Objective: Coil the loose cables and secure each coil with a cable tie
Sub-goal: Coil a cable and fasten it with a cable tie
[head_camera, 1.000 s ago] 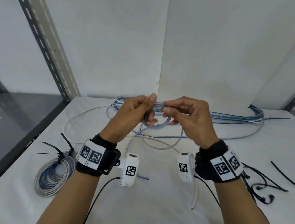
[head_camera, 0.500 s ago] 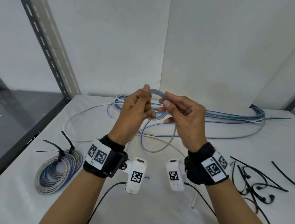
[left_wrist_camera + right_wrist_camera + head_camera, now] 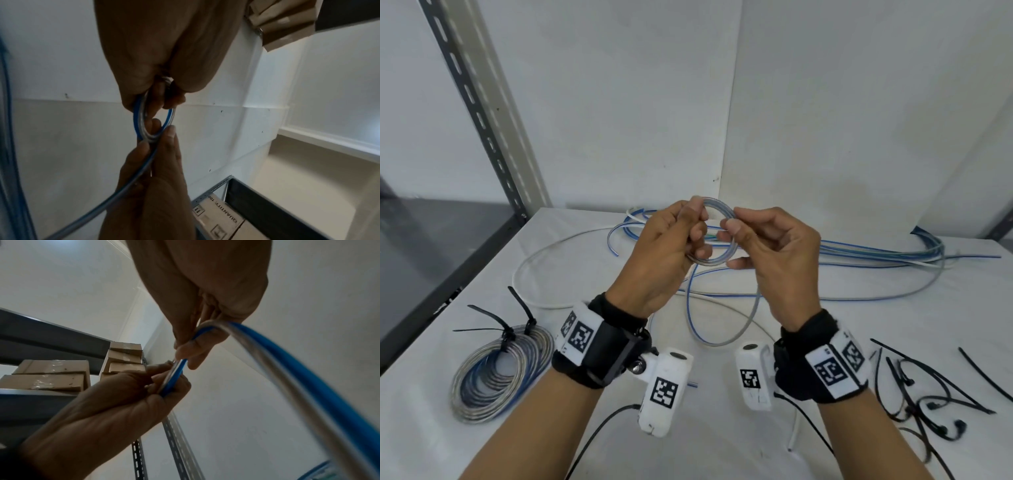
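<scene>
While my left hand (image 3: pixel 664 253) pinches one side of the small coil (image 3: pixel 717 236) and my right hand (image 3: pixel 770 253) pinches the other, both raised over the middle of the worktop (image 3: pixel 722 428), I judge the stiff loops could spring apart if either pinch slackens. Its tail (image 3: pixel 722 322) trails down among the loose cables (image 3: pixel 859 253) toward the far edge and could snag there, dragging the turns uneven.

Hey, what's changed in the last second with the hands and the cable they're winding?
Both hands, left hand and right hand, have lifted the small coil higher above the table, and the hanging loop below it shifted. Both keep pinching the coil. The tied coil, the loose cables and the spare cable ties stayed put.
</scene>
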### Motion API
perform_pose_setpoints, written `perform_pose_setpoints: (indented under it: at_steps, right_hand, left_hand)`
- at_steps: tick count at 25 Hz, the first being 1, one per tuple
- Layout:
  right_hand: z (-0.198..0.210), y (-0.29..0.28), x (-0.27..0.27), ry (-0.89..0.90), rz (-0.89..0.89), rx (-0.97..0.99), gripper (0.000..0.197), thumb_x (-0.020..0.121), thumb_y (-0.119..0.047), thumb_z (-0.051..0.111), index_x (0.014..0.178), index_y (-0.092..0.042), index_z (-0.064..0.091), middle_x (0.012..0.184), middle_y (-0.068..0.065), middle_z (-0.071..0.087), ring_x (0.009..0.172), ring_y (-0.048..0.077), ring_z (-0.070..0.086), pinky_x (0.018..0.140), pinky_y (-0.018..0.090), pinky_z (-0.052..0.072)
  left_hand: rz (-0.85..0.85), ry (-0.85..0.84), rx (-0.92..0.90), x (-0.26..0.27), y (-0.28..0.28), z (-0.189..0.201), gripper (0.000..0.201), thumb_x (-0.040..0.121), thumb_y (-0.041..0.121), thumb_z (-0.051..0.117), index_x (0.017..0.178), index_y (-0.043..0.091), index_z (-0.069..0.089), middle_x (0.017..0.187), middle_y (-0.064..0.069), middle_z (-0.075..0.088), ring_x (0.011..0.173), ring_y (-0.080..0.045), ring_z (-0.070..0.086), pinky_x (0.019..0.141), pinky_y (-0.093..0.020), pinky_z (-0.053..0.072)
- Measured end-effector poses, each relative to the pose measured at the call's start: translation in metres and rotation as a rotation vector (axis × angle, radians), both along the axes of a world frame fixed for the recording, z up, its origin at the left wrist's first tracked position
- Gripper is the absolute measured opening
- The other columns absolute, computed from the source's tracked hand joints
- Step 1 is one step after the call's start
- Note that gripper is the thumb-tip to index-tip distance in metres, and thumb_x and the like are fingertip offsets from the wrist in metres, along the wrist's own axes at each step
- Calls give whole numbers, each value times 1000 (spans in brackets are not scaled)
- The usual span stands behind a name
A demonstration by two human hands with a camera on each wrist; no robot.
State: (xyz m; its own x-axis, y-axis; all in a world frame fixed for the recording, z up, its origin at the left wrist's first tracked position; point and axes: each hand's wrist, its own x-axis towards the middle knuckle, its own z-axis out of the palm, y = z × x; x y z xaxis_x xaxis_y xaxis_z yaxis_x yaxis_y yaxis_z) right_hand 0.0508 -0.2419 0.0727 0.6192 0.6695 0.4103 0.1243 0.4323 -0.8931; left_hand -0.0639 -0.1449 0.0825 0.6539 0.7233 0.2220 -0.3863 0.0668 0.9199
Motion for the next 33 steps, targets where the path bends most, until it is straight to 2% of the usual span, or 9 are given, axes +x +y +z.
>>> perform_pose_setpoints:
  at_steps: [6, 11, 14, 16, 20, 23, 28, 30, 33]
  right_hand:
    - [-12, 8, -13, 125, -16, 59, 10, 92, -6, 69, 101, -2, 65, 97, 16, 77, 83, 29, 76, 50, 27, 55]
    - [-7, 0, 15, -143, 107, -48, 3, 90, -1, 70, 92, -2, 69, 85, 17, 77, 68, 22, 74, 45, 25, 48]
    - [-1, -6, 22, -268, 183, -137, 3, 89, -2, 72, 89, -4, 70, 83, 16, 77, 66, 26, 73, 43, 26, 44]
    - [2, -9, 23, -317, 184, -176, 3, 89, -3, 73, 89, -5, 71, 83, 13, 77, 67, 26, 74, 44, 27, 44]
    - [0, -4, 10, -174, 84, -68, 9, 92, -5, 69, 101, -7, 72, 89, 13, 77, 78, 29, 76, 49, 27, 53]
    - [-6, 4, -8, 35, 57, 12, 13, 95, -6, 66, 107, -2, 67, 97, 16, 77, 86, 29, 76, 51, 27, 56]
    - [-6, 3, -7, 31, -6, 46, 13, 95, -3, 65, 106, 1, 68, 93, 16, 77, 76, 22, 74, 50, 25, 53]
    - [-1, -1, 6, -112, -14, 7, 9, 95, -4, 66, 103, -2, 71, 88, 12, 77, 71, 20, 72, 48, 26, 50]
    - [6, -9, 20, -322, 53, -124, 8, 95, -8, 68, 100, -9, 73, 84, 8, 77, 69, 21, 72, 48, 28, 49]
  left_hand:
    - [32, -95, -131, 2, -2, 2, 26, 110, 26, 40, 91, 9, 47, 61, 3, 31, 49, -9, 30, 56, -21, 44]
    - [-223, 241, -110, -12, 14, 9, 50, 103, 46, 45, 66, 13, 51, 49, 0, 34, 43, -14, 26, 58, -23, 53]
    - [-263, 403, 13, -17, 18, 7, 48, 107, 34, 43, 64, 13, 49, 51, 0, 30, 48, -16, 17, 75, -34, 61]
    - [-225, 447, 60, -13, 14, 5, 44, 107, 28, 40, 65, 15, 44, 55, 3, 23, 54, -17, 12, 71, -32, 59]
    - [-24, 210, -19, -4, 8, 5, 43, 106, 21, 41, 63, 20, 35, 58, 6, 21, 47, -11, 19, 53, -27, 38]
    - [63, -45, -202, -2, 6, 7, 43, 107, 23, 39, 65, 18, 33, 57, 5, 18, 44, -9, 17, 49, -25, 29]
    - [-15, -98, -274, 2, 4, 2, 41, 106, 26, 36, 67, 15, 39, 53, 5, 22, 45, -12, 20, 55, -26, 41]
    - [-49, 55, -130, 1, 7, 1, 43, 107, 26, 35, 69, 10, 48, 54, 2, 28, 46, -13, 28, 64, -32, 53]
    - [-84, 228, 244, -1, 2, -5, 40, 110, 27, 40, 76, 8, 49, 62, 5, 31, 50, -6, 35, 72, -40, 57]
